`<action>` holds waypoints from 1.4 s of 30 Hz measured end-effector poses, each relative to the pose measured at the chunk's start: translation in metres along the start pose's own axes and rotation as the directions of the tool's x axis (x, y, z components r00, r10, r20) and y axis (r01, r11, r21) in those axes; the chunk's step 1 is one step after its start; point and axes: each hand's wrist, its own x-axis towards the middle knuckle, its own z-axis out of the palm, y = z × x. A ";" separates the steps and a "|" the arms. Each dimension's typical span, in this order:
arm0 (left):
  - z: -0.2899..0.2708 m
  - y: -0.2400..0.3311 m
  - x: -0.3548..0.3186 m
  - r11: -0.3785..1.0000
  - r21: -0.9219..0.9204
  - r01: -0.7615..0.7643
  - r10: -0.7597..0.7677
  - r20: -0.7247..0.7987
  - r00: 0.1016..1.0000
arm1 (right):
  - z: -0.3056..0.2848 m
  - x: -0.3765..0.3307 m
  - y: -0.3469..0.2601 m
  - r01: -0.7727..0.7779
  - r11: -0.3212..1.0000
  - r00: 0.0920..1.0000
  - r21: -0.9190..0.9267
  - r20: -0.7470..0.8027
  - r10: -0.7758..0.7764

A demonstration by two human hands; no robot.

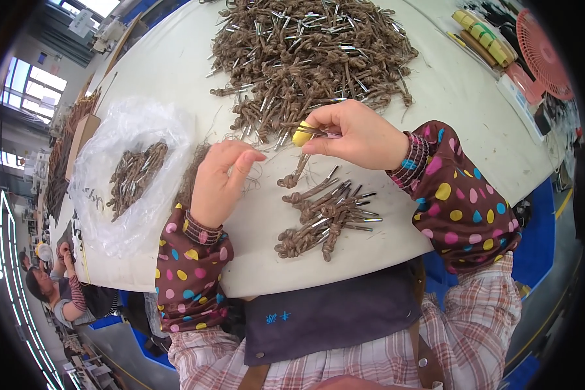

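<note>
My right hand (354, 136) is closed in a pinch around a small dark metal tool with slim blades, apparently thread snips (317, 132). A yellow piece (301, 134) sits at its fingertips; whether it is a finger cover or part of the tool, I cannot tell. Below the same fingers hangs a knotted brown cord (295, 174). My left hand (220, 179) is held to the left, its thumb apart from partly hidden fingers, with nothing visible in it. Closer to me lies a small group of knotted brown cords (328, 221) with shiny metal tips.
A large heap of similar cords (312, 55) covers the far middle of the white table (474, 153). At left, a clear plastic bag (88, 214) holds more cords. Loose thread scraps (192, 172) lie beside my left hand. A pink fan (543, 55) stands far right; another person (62, 292) sits at left.
</note>
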 end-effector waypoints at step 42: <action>0.029 0.000 -0.014 0.726 -0.681 -0.095 0.094 -0.039 0.995 | 0.015 -0.007 -0.022 -0.014 1.000 0.976 0.017 -0.216 0.017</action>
